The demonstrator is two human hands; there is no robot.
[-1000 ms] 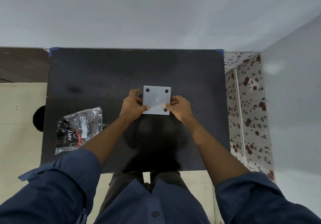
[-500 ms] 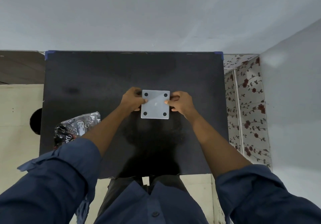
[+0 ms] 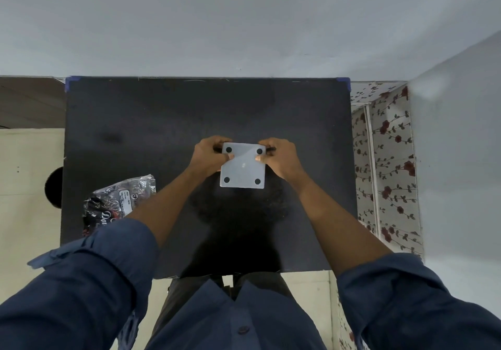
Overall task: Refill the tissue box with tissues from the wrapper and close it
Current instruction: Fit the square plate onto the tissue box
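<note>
Both the left hand (image 3: 210,154) and right hand (image 3: 280,157) have shifted to the tissue box (image 3: 242,166)'s far corners, gripping it base-up; closing looks nearly finished.

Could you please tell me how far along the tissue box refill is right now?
Likely near the end. The wrapper lies crumpled and set aside on the table. Both hands, left hand and right hand, press the white panel with four black dots. Whether it has fully closed cannot be seen.
</note>
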